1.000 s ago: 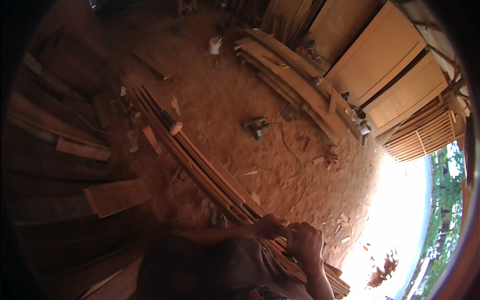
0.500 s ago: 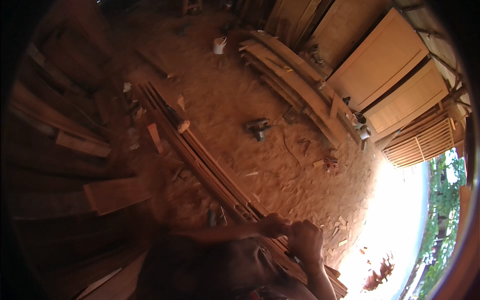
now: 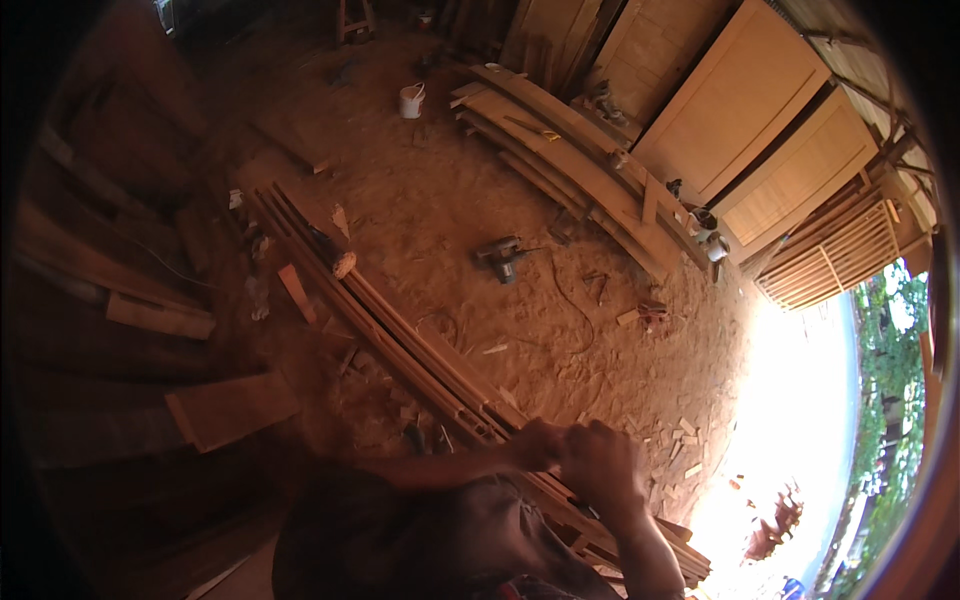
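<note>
**Item: both hands met over the near end of a floor stack of long timber strips**

Head view. Right hand (image 3: 603, 462): grip clenched, fingers curled into a fist; whether anything lay inside could not be told. Left hand (image 3: 535, 445): touching the right, fingers bent, grip likewise not readable, contents hidden. Long timber strips (image 3: 400, 335): stacked on the sawdust floor (image 3: 450, 210), long axis running from upper left, far from the person, down to lower right, passing directly under both hands. Near end lay below the hands; far end well apart. The left hand sat slightly closer to the stack's middle. Power saw (image 3: 498, 257) lay beyond, with its cord, apart from the strips. White bucket (image 3: 411, 100) stood far off.
</note>
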Motion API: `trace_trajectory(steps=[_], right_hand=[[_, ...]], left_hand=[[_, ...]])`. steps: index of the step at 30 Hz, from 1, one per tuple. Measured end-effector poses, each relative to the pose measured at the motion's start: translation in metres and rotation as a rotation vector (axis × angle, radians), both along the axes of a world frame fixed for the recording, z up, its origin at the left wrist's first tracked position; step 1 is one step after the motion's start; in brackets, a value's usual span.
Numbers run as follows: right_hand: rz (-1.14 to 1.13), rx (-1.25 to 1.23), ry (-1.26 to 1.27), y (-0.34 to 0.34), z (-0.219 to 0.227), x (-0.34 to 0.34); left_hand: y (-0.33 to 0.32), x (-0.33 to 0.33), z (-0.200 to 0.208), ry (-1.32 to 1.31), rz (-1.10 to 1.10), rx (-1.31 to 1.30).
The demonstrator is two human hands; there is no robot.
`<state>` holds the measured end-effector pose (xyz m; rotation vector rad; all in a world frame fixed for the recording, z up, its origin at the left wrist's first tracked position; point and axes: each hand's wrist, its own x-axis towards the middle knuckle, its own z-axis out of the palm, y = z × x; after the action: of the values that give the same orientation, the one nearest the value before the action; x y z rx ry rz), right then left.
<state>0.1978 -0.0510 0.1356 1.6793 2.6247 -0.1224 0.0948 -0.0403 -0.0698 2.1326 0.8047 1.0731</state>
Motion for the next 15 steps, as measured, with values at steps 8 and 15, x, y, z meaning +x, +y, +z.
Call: trace_trajectory(steps=[8, 15], right_hand=[[-0.01, 0.053, 0.27, -0.001, -0.015, 0.001], [0.041, 0.045, 0.189, 0.013, -0.004, -0.007]], left_hand=[[-0.006, 0.009, -0.039, -0.243, -0.001, -0.121], [0.01, 0.011, -0.038, -0.193, -0.034, -0.172]])
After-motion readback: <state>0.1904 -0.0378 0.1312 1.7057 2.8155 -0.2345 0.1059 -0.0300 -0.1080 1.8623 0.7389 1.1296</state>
